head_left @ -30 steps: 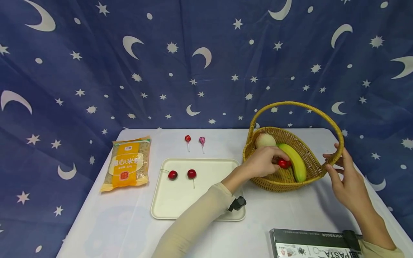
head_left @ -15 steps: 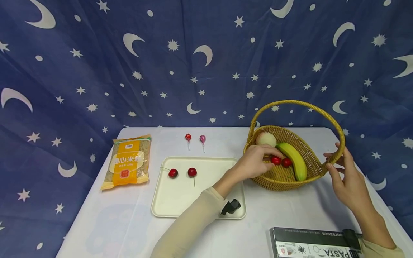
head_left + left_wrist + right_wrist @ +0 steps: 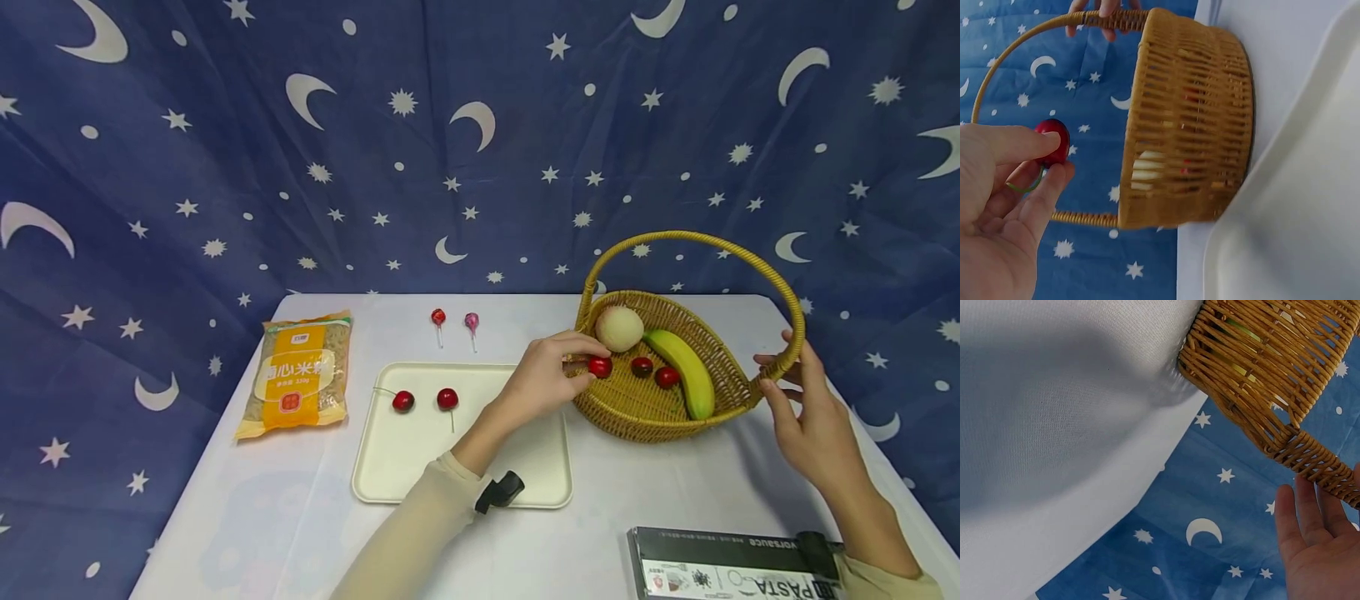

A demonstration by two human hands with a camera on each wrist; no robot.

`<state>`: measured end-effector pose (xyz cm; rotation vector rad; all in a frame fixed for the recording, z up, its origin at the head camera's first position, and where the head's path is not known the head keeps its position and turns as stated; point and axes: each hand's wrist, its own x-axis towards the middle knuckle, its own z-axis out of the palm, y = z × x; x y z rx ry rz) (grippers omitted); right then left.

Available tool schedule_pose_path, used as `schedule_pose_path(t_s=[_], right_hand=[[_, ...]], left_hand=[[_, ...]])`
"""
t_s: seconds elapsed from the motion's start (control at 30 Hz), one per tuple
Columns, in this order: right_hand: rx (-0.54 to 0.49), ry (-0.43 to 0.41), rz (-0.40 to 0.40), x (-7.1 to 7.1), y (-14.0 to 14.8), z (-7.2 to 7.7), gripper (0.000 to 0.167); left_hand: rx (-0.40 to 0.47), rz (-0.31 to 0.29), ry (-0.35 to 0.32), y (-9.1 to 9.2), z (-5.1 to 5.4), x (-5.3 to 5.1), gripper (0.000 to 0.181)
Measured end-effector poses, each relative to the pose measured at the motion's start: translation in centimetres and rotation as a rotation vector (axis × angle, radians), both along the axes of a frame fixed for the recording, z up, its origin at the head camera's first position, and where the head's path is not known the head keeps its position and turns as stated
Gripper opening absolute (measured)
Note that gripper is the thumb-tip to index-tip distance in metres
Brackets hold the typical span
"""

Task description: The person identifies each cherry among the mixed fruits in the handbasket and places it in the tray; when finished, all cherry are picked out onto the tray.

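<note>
My left hand (image 3: 546,377) pinches a red cherry (image 3: 1052,142) between thumb and fingers, its green stem curling below. In the head view this cherry is at the left rim of a wicker basket (image 3: 622,429). Inside the basket lie a pale round fruit (image 3: 619,328), a yellow-green banana (image 3: 684,373) and two more cherries, one dark (image 3: 642,367) and one beside the banana (image 3: 667,377). With its fingers round the base of the basket's handle (image 3: 787,357), my right hand (image 3: 813,425) holds the right side. The right wrist view shows its fingers against the woven handle (image 3: 1319,472).
A cream tray (image 3: 465,467) bears two cherries (image 3: 402,402) with stems. Behind it lie two lollipops (image 3: 438,317). A yellow bag (image 3: 298,375) stands left, and a black pasta box (image 3: 720,550) lies at the front right, partly under the right forearm.
My left hand has moved left from the middle of the basket to its left rim, carrying the cherry. Two cherries in the basket are now uncovered. My right hand stays on the handle.
</note>
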<state>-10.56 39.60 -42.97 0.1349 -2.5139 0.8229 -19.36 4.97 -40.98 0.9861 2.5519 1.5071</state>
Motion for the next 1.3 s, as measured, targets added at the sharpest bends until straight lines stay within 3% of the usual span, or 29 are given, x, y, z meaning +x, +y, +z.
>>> schedule_pose_path(t_s=[0.23,0.43,0.57,0.7,0.97,1.3], right_hand=[[-0.004,-0.004,-0.011,0.1,0.0,-0.2,0.08],[0.001,-0.019,0.008,0.8,-0.8,-1.1,0.084],[0.0,-0.015,0.017,0.7,-1.1,-1.2,0.085],[-0.002,-0.008,0.016,0.5,-1.1,-1.0,0.084],[0.003,-0.006,0.002,0.5,-0.9,-0.7,0.084],[0.001,0.02,-0.001,0.2,-0.2,0.1,0.081]], left_hand=[[0.05,0.016,0.002,-1.1,-0.2,-0.1,0.033],[0.038,0.026,-0.014,-1.8,-1.1,0.9,0.033],[0.03,0.043,0.007,-2.1,-1.2,1.2,0.033],[0.029,0.056,0.026,-2.6,-1.0,0.8,0.033],[0.068,0.081,-0.048,-4.9,-1.2,0.0,0.032],[0.096,0.195,-0.048,-8.1,-1.9,-0.8,0.028]])
